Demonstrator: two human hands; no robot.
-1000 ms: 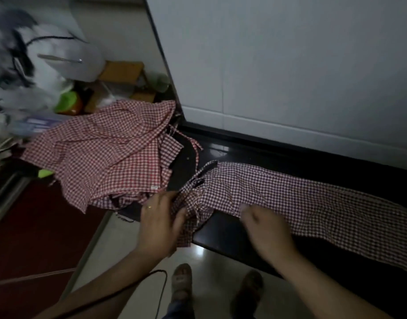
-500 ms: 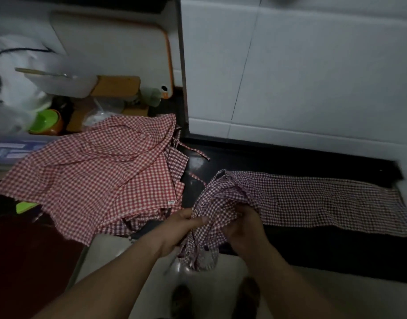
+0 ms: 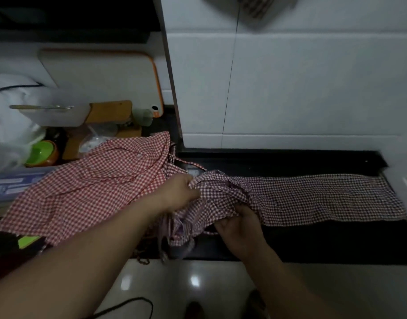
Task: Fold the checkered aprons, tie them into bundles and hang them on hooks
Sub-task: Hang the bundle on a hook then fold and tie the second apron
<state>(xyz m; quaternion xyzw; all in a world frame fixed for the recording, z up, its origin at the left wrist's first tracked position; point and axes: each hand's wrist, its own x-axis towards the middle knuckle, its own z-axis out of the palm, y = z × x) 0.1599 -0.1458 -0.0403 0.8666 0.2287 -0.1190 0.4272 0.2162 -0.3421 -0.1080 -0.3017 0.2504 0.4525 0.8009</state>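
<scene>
Apron [image 3: 313, 199], folded into a long strip along the counter [image 3: 313, 247], was bunched at its near end, where the right hand [image 3: 239, 229] gripped it from below and the left hand [image 3: 177, 194] clutched its upper edge, probably gathering it for bundling, the pile [image 3: 94, 185] lying beyond.

long apron [image 3: 313, 199] I'm gripping: small check, dark purplish-maroon on white
apron pile [image 3: 94, 185] left of it: brighter red/white check, same grid style
counter [image 3: 313, 240]: plain glossy black
wall tiles [image 3: 290, 88]: plain white, thin dark joint lines
cutting board [image 3: 101, 74]: white, orange rim
bowl [image 3: 40, 153]: lime green inside, orange outside
wood block [image 3: 110, 110]: tan-brown
box [image 3: 13, 183]: bluish with pale label patches
scrap [image 3: 27, 241] by the pile's edge: lime green
floor [image 3: 175, 284]: pale, glossy, 2 white light glints
</scene>
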